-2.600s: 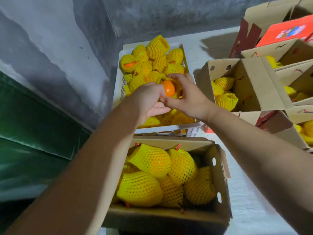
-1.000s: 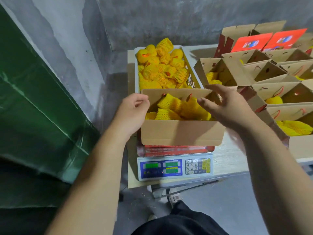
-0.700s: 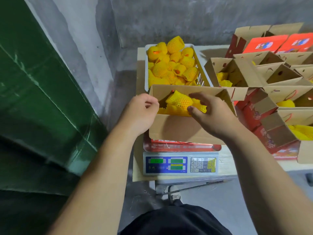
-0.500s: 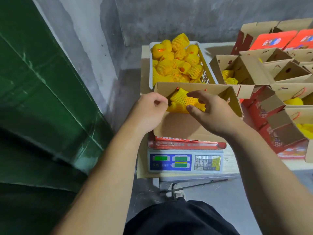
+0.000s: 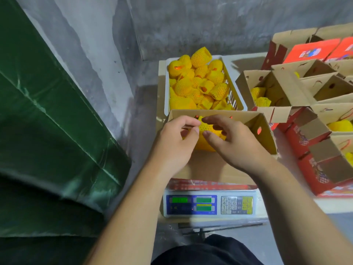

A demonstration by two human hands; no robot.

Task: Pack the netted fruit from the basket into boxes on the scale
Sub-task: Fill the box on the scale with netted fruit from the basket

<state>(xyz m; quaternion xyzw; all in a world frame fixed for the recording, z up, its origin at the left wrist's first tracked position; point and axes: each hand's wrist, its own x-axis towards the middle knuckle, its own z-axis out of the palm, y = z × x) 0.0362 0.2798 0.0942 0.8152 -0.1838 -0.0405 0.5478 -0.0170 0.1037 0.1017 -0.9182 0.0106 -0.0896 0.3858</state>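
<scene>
Between the two hands, inside the open cardboard box (image 5: pixel 265 131), sits a netted fruit (image 5: pixel 207 131) in yellow foam mesh. The left hand (image 5: pixel 176 144) has its fingers curled, thumb and forefinger tips meeting at the fruit's left edge as if pinching the net, though I cannot tell for sure that it has hold of it. The right hand (image 5: pixel 235 142) lies over the fruit's right side with fingers loosely spread and bent, the thumb touching the mesh; whether it grips anything is not clear either. Most of the box's contents are hidden under the two hands.

Beneath the hands and the box, the scale (image 5: pixel 209 204) shows its blue front panel with green displays and a keypad, facing the person. Just beyond the hands, touching the far wall of the box, stands the white basket (image 5: pixel 237 98), heaped with more netted fruit, some showing orange skin through the openings.

To the right of the right hand, several other cardboard boxes (image 5: pixel 286 88) stand open on the table (image 5: pixel 248 60), a few holding yellow-netted fruit, with red printed cartons (image 5: pixel 311 52) farther back. Left of the left hand hangs a green tarp (image 5: pixel 47 121) against a grey concrete wall (image 5: pixel 210 22).
</scene>
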